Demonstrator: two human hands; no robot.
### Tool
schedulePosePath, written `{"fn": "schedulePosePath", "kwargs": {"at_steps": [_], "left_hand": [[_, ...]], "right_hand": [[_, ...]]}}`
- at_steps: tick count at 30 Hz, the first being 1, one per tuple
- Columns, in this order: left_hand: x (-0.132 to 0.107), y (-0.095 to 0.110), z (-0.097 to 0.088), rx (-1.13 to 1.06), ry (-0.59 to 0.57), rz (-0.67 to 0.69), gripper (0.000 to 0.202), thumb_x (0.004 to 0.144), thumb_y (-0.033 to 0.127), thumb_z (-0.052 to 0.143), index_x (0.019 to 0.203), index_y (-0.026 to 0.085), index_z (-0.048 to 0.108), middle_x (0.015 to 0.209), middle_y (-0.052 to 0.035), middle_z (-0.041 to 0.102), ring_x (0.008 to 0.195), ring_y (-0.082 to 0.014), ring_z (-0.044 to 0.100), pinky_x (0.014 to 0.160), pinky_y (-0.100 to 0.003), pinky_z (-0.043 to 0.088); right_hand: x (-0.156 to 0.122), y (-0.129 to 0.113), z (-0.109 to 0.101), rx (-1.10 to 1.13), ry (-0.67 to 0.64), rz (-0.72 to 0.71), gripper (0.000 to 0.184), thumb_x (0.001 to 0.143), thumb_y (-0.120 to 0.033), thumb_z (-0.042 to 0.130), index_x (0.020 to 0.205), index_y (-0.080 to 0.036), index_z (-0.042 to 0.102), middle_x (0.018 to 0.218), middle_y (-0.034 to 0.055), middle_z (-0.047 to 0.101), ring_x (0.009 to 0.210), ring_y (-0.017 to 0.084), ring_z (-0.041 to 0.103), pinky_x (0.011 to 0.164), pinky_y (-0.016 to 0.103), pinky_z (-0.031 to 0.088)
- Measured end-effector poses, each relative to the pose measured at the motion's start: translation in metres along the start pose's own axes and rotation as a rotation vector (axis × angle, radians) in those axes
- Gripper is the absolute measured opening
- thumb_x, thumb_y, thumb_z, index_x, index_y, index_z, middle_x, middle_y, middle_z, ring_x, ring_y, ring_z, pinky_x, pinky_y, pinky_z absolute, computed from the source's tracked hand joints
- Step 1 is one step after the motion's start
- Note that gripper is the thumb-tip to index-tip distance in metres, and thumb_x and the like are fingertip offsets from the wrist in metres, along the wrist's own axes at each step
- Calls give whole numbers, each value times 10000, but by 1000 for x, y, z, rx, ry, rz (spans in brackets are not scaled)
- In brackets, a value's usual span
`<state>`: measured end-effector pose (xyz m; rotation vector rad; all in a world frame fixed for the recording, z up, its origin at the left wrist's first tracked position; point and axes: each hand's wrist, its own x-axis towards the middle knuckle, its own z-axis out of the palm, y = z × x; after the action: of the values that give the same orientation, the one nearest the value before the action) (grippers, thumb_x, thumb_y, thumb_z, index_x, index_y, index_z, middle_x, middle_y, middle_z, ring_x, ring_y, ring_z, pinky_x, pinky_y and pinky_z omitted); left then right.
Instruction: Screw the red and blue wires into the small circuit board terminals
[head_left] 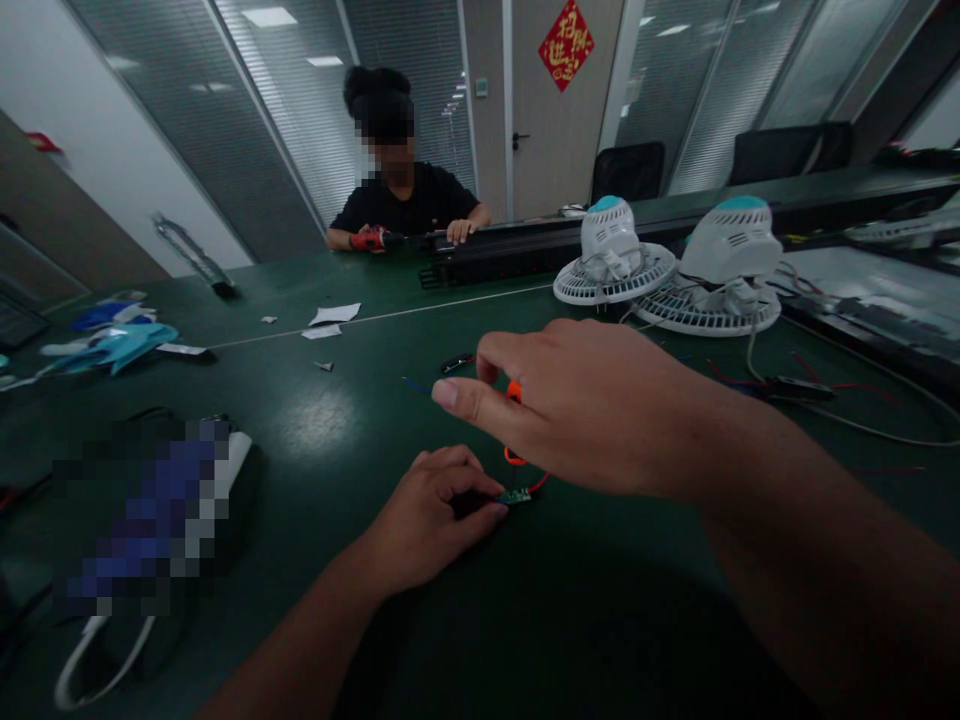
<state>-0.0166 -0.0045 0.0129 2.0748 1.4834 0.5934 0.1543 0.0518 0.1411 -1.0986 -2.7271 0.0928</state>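
Note:
My left hand [439, 515] rests low over the green table, with thumb and forefinger pinched on the left end of a small green circuit board [516, 496]. A red wire [538, 484] curves up from the board's right end. Just above it is my right hand [585, 410], with its thumb pointing left and its fingers curled round an orange object [514, 390]. Most of that object is hidden by the hand, so its kind does not show; an orange curved part appears below the palm. Beyond the right fingertips lies a small black part [456, 363] with thin wires.
Two white fan heads [611, 250] stand at the back right. Loose wires and a black module [799, 388] lie at right. A blurred blue-and-white pack [161, 510] is at left, near blue wrappers [124, 345]. Across the table, a person [409, 205] holds a red power tool [369, 239].

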Motion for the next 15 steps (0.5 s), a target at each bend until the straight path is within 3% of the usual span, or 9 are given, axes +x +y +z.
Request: {"fn": "schedulePosePath", "kwargs": {"at_steps": [5, 15], "left_hand": [[0, -5, 2, -4, 23, 25, 121, 832, 297, 633, 914, 243, 704, 921, -14, 669, 866, -190, 612, 849, -394, 418], [0, -3, 1, 5, 9, 22, 137, 834, 305, 621, 928, 244, 700, 921, -19, 662, 861, -194, 602, 823, -396, 417]], "right_hand": [[1, 2, 2, -14, 27, -28, 271, 856, -321, 437, 974, -184, 639, 718, 75, 638, 610, 202, 554, 497, 279, 248], [0, 5, 4, 26, 40, -34, 332, 820, -322, 481, 1079, -157, 607, 802, 98, 656, 685, 225, 586, 540, 284, 324]]}}
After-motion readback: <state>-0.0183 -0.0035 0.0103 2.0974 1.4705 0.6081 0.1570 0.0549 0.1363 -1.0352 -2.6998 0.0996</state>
